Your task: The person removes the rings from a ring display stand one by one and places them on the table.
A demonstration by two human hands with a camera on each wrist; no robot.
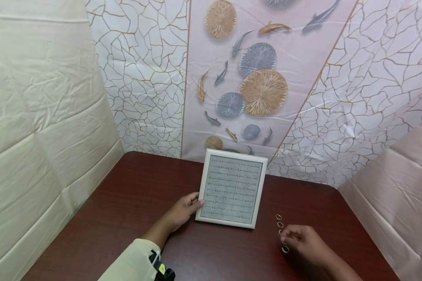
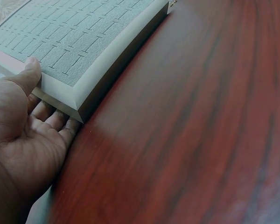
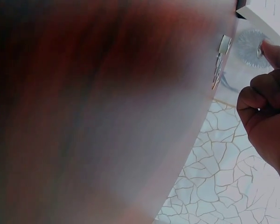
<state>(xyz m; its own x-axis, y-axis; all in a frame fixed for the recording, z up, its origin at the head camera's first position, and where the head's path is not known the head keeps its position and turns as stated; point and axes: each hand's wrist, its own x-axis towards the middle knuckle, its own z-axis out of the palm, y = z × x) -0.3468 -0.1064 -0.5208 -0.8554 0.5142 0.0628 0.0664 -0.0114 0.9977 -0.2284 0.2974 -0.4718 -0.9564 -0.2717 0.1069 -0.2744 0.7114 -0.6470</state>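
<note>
My left hand (image 1: 183,210) grips a ring display tray (image 1: 232,189) by its lower left edge, thumb on the front rim and fingers behind. The tray has a cream frame and a grey padded insert with rows of slits; it leans back, with its slits facing me. In the left wrist view, the thumb (image 2: 33,70) presses the frame near a corner. To the right, my right hand (image 1: 304,242) is at a row of small rings (image 1: 280,224) on the table. Its fingers are curled, and a ring (image 3: 260,49) shows at the fingertips in the right wrist view.
The dark red wooden table (image 1: 154,175) ends at a patterned cloth backdrop (image 1: 147,78). Pale cloth (image 1: 45,97) hangs on the left, and more cloth (image 1: 397,203) on the right. Another ring (image 1: 285,248) lies just below my right fingertips.
</note>
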